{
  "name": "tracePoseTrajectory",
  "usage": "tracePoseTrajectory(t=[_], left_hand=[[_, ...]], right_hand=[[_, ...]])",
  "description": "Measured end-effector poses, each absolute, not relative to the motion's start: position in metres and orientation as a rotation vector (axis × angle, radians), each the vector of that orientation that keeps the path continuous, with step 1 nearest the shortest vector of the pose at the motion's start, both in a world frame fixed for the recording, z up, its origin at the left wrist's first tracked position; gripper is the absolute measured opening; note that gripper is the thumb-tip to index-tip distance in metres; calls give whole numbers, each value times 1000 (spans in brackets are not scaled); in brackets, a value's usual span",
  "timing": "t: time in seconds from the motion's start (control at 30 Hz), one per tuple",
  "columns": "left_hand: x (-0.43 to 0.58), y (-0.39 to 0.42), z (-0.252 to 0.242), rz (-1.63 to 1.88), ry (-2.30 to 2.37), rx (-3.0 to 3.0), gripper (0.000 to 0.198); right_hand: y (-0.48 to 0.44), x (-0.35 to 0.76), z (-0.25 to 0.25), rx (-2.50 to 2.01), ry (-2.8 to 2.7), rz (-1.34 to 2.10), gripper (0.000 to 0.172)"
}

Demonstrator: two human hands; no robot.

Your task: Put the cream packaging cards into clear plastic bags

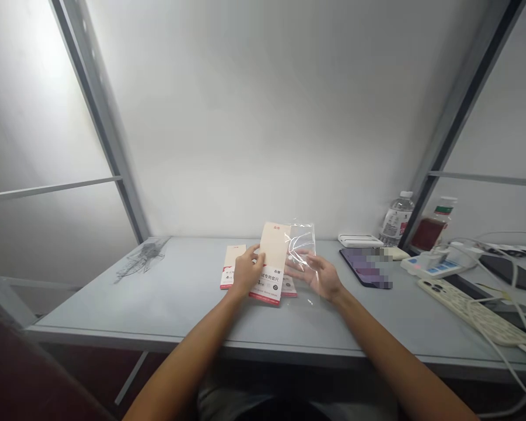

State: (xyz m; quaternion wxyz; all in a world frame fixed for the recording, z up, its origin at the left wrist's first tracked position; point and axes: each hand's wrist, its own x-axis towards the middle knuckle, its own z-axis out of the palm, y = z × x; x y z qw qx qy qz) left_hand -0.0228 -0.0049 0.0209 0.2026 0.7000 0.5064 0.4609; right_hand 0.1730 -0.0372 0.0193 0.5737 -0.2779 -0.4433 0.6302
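Observation:
My left hand (pixel 246 271) is closed on the left edge of a beige card (pixel 272 257) with a white and red lower part, holding it tilted above the grey table (pixel 166 292). My right hand (pixel 318 273) holds a clear plastic sleeve (pixel 302 242) just right of the card, with its fingers curled under the film. Two more cards of the same kind lie flat beneath, one at the left (pixel 231 266) and one partly hidden under the held card (pixel 289 286).
A dark phone (pixel 366 267) lies right of my hands, with a white box (pixel 359 240) behind it. Two bottles (pixel 397 219) (pixel 433 225) stand at the back right. A power strip (pixel 432 266), cables and a phone case (pixel 473 310) crowd the right side. Grey metal posts frame the table.

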Motion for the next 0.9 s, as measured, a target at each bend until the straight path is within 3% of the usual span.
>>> tracePoseTrajectory(t=[0.2,0.63,0.9], left_hand=[[-22,-6,23,1290,1415,1902,38],[-24,-6,24,1416,1362,1990,38],[-24,-4,19,1502,1371,2055,37]], right_hand=[[-43,168,25,-616,-1066,1625,40],[-44,169,25,-706,-1052,1780,54],[-45,169,26,-706,-1055,1792,54]])
